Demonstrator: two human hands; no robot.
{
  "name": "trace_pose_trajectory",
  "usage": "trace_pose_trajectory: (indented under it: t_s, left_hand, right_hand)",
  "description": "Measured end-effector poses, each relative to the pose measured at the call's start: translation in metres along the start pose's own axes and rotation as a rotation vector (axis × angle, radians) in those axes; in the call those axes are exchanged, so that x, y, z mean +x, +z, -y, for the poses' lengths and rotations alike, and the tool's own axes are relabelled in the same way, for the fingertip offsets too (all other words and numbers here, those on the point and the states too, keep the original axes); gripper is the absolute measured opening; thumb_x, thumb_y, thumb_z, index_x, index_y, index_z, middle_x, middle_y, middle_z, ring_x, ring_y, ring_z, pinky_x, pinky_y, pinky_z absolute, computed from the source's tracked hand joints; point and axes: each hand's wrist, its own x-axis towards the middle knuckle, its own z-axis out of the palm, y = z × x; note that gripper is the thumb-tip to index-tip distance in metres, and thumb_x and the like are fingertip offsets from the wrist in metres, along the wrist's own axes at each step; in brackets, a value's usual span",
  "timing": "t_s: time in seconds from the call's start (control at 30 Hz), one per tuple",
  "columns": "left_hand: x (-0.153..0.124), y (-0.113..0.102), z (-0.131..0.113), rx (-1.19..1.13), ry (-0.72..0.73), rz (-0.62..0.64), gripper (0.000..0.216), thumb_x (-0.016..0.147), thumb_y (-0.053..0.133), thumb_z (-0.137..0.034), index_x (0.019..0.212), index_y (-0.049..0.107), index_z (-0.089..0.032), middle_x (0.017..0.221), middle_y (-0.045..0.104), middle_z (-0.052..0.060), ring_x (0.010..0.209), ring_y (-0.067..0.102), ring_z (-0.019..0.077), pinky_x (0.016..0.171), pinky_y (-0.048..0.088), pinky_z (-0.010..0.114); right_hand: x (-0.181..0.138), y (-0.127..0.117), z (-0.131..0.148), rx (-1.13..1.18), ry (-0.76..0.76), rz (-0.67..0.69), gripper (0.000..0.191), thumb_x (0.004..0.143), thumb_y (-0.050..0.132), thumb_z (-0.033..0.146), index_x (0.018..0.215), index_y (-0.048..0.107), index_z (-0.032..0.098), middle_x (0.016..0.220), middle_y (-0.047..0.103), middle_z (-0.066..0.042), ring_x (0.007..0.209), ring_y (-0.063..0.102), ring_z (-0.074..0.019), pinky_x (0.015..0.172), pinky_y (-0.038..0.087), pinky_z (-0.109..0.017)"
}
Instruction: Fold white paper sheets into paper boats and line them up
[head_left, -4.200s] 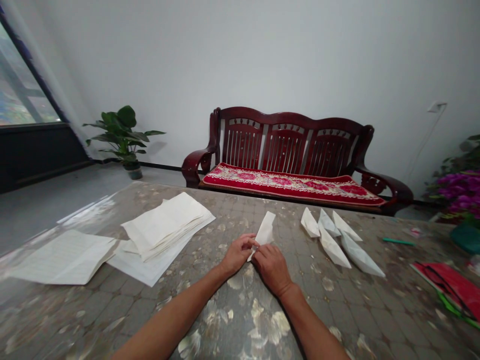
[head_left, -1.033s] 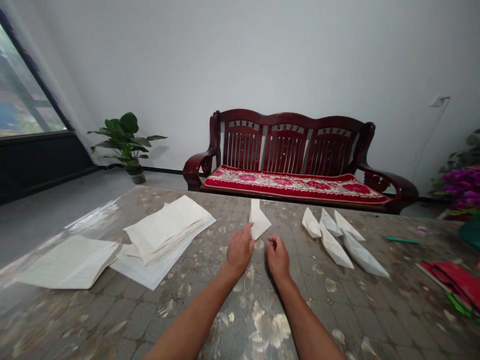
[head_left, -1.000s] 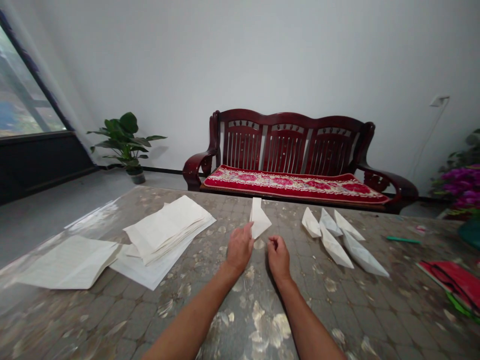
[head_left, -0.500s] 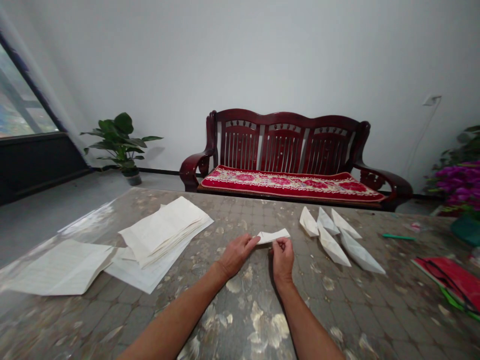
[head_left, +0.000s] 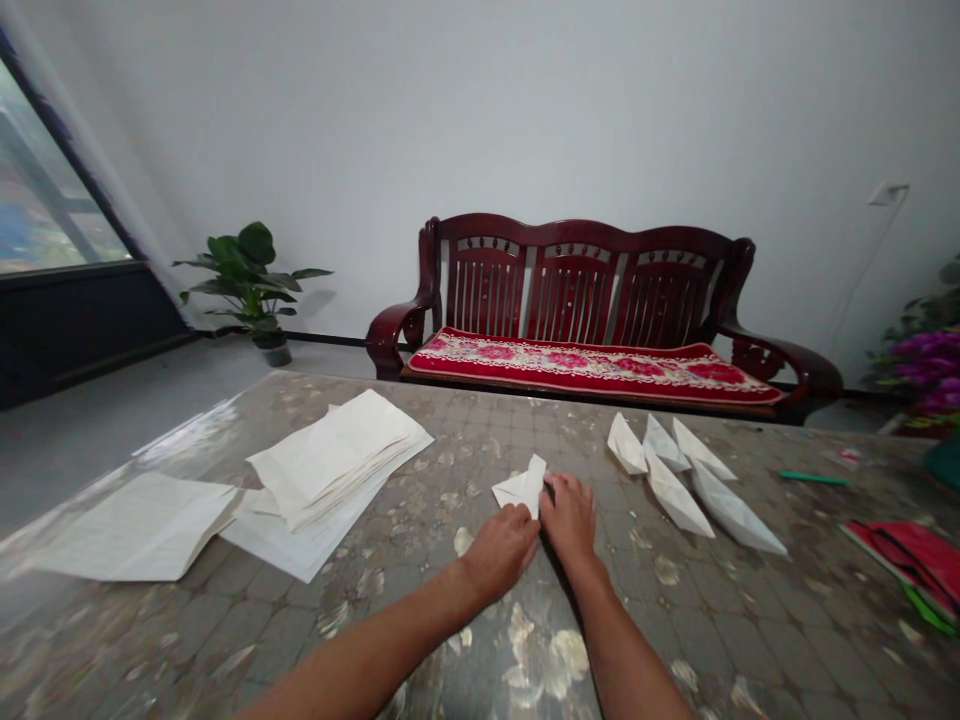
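Between the paper stack [head_left: 341,450] and five paper boats [head_left: 677,497], left hand [head_left: 502,550] and right hand [head_left: 571,518] touch folded paper [head_left: 525,486]; I cannot tell either grip's closure.

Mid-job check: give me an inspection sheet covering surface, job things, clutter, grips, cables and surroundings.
Surface: table, patterned; glare along its left edge.
Job things: folded paper at the hands; paper stack left; five folded paper shapes right.
Clutter: green stick; red item, kind unclear.
Grips: left hand touches the folded paper's near end; right hand at its right side, contact unclear.
Cables: white cord hanging from wall outlet.
Surroundings: bench beyond the table, potted plant left, purple flowers right.
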Motion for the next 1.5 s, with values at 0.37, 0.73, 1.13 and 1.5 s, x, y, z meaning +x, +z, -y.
trace_pose_trajectory:
  t_s: [0.37, 0.73, 1.13, 1.5]
  left_hand:
    - [0.002, -0.013, 0.019, -0.354, 0.109, -0.053, 0.031, 0.102, 0.040, -0.031, 0.093, 0.067, -0.018, 0.096, 0.068, 0.004, 0.095, 0.062, 0.0169, 0.088, 0.047, 0.027]
    - [0.002, 0.001, 0.005, 0.002, 0.055, -0.065, 0.012, 0.090, 0.062, -0.026, 0.102, 0.060, -0.022, 0.110, 0.061, 0.004, 0.108, 0.055, 0.0237, 0.095, 0.041, 0.037]
    - [-0.003, -0.024, 0.025, -0.044, -0.065, -0.005, 0.015, 0.085, 0.068, -0.029, 0.098, 0.062, -0.023, 0.117, 0.060, 0.004, 0.115, 0.052, 0.0250, 0.107, 0.026, 0.048]
    - [0.000, -0.012, 0.020, -0.090, -0.288, -0.034, 0.067, 0.069, 0.082, -0.050, 0.125, 0.056, -0.024, 0.142, 0.048, 0.014, 0.133, 0.043, 0.0334, 0.114, 0.021, 0.057]
  right_hand:
    - [0.012, -0.015, 0.000, -0.140, -0.096, 0.146, 0.035, 0.089, 0.054, 0.030, 0.122, 0.064, 0.026, 0.130, 0.058, -0.007, 0.113, 0.049, -0.0266, 0.091, 0.036, -0.036]
    - [0.058, -0.003, -0.014, -0.011, -0.294, 0.261, 0.044, 0.084, 0.058, 0.025, 0.127, 0.061, 0.023, 0.126, 0.057, -0.008, 0.113, 0.047, -0.0238, 0.097, 0.035, -0.033]
    - [0.052, -0.008, -0.014, -0.070, -0.296, 0.287, 0.039, 0.086, 0.056, 0.027, 0.124, 0.060, 0.022, 0.121, 0.057, -0.009, 0.111, 0.048, -0.0228, 0.093, 0.036, -0.031]
    - [0.057, -0.015, 0.003, -0.130, -0.222, 0.290, 0.031, 0.083, 0.055, 0.025, 0.113, 0.061, 0.021, 0.118, 0.056, -0.008, 0.109, 0.052, -0.0224, 0.085, 0.038, -0.029]
